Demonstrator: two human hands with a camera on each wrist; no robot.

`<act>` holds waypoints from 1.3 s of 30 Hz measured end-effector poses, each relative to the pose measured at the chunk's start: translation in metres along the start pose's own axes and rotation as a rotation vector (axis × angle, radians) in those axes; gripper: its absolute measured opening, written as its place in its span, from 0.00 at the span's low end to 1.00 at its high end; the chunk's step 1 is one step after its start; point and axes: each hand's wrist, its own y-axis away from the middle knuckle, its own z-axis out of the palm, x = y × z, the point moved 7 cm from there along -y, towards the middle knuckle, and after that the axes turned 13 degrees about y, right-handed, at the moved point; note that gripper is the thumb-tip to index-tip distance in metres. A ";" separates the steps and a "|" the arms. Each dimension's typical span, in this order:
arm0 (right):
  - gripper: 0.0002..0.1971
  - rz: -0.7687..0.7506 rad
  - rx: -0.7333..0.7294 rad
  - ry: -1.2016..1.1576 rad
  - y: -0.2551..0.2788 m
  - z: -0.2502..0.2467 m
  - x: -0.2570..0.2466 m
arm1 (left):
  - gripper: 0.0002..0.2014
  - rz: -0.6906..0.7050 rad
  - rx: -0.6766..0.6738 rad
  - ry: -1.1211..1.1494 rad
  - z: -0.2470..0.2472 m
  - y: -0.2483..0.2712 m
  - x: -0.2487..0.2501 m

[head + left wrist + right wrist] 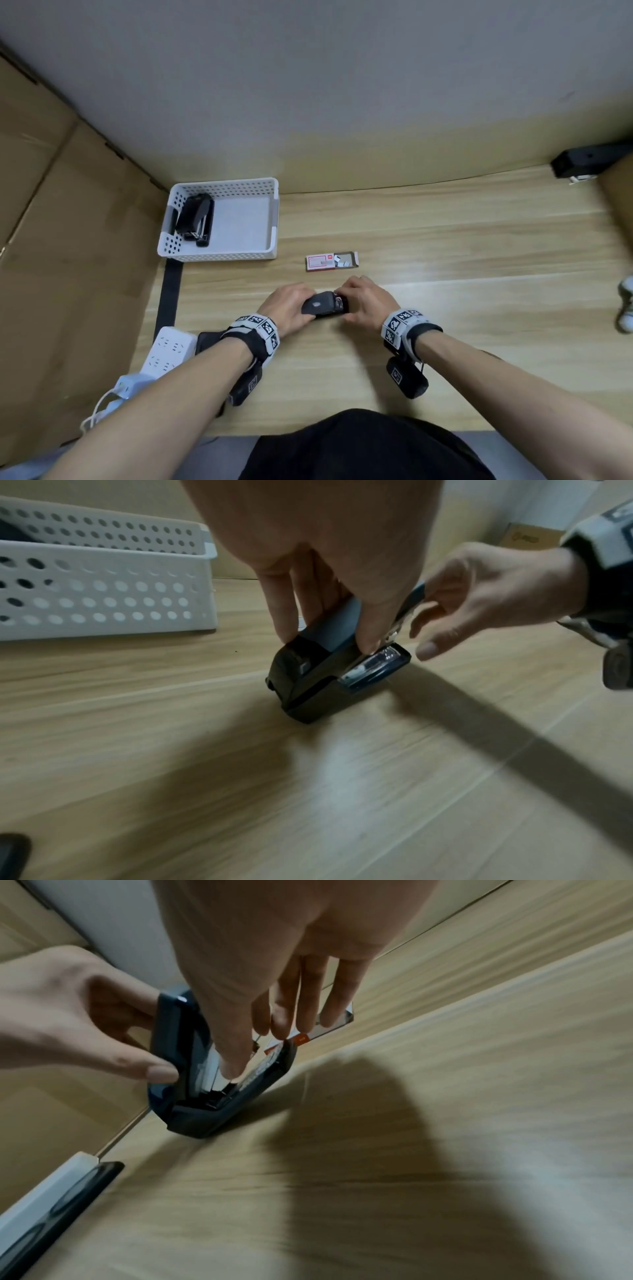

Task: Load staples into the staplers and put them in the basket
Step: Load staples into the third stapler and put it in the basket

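The stapler [325,303] sat on the desk [445,240] directly in front of the person, between the two hands, with its long axis running left to right across the body. The left hand [289,308] gripped the hinge end, thumb on the near side and fingers [284,610] on the far side, clamped around the raised top cover. From the right wrist view the stapler stood hinged open like a V, base on the desk. The right hand [368,301] reached into that opening from the other end, its thumb [232,1066] pressed down into the magazine channel while its other fingers hung straight and apart beyond the nose. Whether a strip of staples lay under the thumb could not be told.

The staple box [331,261], slid open, lay just beyond the hands, nearer the right one. The basket [219,255] stood well off to the far left, with one stapler already [195,219] inside it. So the loaded tool would likely travel leftward, and the left hand, already holding it, seemed the better placed to carry it.
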 end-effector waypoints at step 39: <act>0.22 0.056 -0.119 0.319 -0.019 0.017 -0.008 | 0.16 -0.224 0.107 0.217 -0.061 0.061 -0.055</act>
